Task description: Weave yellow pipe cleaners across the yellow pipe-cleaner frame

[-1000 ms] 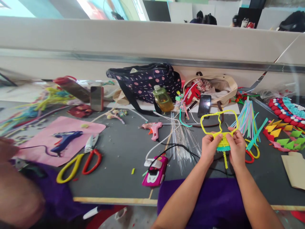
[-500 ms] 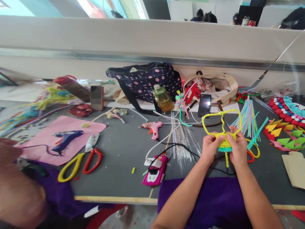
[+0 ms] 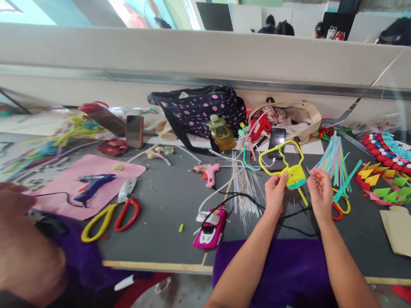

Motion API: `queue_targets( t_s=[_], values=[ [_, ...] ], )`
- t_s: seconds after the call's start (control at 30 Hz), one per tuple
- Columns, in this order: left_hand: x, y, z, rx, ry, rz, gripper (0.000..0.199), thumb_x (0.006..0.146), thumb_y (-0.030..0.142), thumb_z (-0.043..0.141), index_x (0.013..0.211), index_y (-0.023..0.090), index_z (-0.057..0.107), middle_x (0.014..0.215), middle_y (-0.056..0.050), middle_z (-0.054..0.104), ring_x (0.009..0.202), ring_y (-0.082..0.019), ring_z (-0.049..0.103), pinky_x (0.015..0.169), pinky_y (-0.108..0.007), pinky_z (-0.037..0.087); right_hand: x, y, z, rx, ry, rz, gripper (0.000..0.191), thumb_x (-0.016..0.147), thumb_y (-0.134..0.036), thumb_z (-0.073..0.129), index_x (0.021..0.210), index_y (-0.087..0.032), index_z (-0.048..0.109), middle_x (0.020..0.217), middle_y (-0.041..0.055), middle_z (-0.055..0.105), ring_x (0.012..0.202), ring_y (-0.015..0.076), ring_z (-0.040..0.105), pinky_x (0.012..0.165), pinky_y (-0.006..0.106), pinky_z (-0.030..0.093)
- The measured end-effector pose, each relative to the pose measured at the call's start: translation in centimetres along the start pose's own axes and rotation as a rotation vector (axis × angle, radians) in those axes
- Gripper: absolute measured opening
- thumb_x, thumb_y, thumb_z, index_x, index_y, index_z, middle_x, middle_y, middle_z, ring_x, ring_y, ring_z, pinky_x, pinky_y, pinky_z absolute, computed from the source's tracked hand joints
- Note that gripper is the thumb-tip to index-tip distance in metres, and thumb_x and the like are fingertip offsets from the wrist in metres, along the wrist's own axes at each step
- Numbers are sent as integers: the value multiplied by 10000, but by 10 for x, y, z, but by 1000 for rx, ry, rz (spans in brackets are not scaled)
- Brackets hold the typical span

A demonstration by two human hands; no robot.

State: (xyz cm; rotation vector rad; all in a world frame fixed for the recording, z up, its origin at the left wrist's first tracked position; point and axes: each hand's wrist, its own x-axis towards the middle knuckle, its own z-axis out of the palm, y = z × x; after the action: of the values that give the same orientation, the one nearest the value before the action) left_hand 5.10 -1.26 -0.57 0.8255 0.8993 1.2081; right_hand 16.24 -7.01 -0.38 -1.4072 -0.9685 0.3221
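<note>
My left hand (image 3: 275, 193) pinches a yellow fuzzy-stem figure (image 3: 294, 174) at its left edge. Two large wing-like loops rise from its flat body, a teal band runs along the bottom, and a short yellow stem sticks out below. To the right of the figure, apart from it, my right hand (image 3: 322, 192) has its fingers loosely curled and parted, with nothing clearly visible in them. Partly hidden behind that hand lie scissors with red and yellow handles (image 3: 345, 202), their dark tip showing past the fingers.
A pink glue gun (image 3: 211, 174), a magenta car-shaped device (image 3: 210, 231) with a black cable, and a bundle of thin wires (image 3: 245, 188) lie left of my hands. Pastel stems (image 3: 335, 158) fan out at right. Another person's arm (image 3: 28, 248) is at far left, near other scissors (image 3: 126, 214).
My right hand has let go of the yellow figure and moved slightly right. The figure has shifted left and tilted in my left hand.
</note>
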Motion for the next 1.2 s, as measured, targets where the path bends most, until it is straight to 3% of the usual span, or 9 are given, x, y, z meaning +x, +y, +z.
queue_targets(
  t_s=[0.13,0.23,0.33,0.43,0.53,0.7,0.83,0.93,1.2],
  values=[
    [2,3,-2,-40,16,48,353,686,447,751,617,142,587,565,32,526,524,-80,471,514,-199,396,-3,1,2,-355,-280,-310,391,841,-366,620,1207,-235,578,1164,112,601,1094,274,547,921,440,458],
    [-1,5,-2,-6,-114,89,292,705,425,743,756,144,684,702,-12,633,635,-111,550,617,-226,465,-5,6,3,-418,-295,-352,330,906,-304,509,1218,-227,583,1141,117,626,1087,273,561,923,439,458],
    [-4,6,-1,48,-238,99,317,721,423,732,881,149,726,843,-62,683,743,-153,592,671,-260,499,-5,9,1,-305,-170,-223,274,922,-300,468,1136,-227,624,1034,92,679,942,243,629,852,393,489],
    [-4,6,-1,32,-123,106,296,721,440,726,760,148,698,699,-23,621,644,-121,542,569,-222,472,-1,7,-3,-47,-90,42,252,859,-361,580,1055,-214,641,857,46,691,707,187,620,681,314,507],
    [-1,7,-2,-21,-27,64,321,695,456,743,703,149,650,624,18,538,552,-81,462,491,-188,426,2,2,-2,239,-121,246,263,782,-358,676,992,-203,642,706,-14,632,548,107,508,516,220,429],
    [1,4,-1,-87,-178,-36,368,666,458,766,825,134,690,745,-29,635,639,-112,543,559,-217,467,-2,-3,8,456,-196,412,271,713,-348,741,922,-210,635,602,-58,565,462,74,441,398,186,320],
    [4,2,-4,-63,-145,-36,328,671,431,765,636,128,645,611,0,594,549,-84,501,525,-202,422,-6,-3,12,448,-290,477,301,721,-415,734,933,-210,673,754,5,688,558,119,577,486,229,434],
    [7,1,-7,-42,-145,-76,322,649,418,779,616,128,645,587,5,590,512,-76,485,498,-201,408,-4,1,12,426,-244,468,328,730,-456,722,949,-213,705,892,33,731,671,156,630,575,257,468],
    [5,-2,-7,23,-225,-104,349,620,448,788,612,120,669,544,-3,590,471,-78,478,472,-210,402,-1,11,10,506,-154,433,236,717,-398,737,869,-218,737,832,14,741,712,203,657,642,318,505]
  ],
)
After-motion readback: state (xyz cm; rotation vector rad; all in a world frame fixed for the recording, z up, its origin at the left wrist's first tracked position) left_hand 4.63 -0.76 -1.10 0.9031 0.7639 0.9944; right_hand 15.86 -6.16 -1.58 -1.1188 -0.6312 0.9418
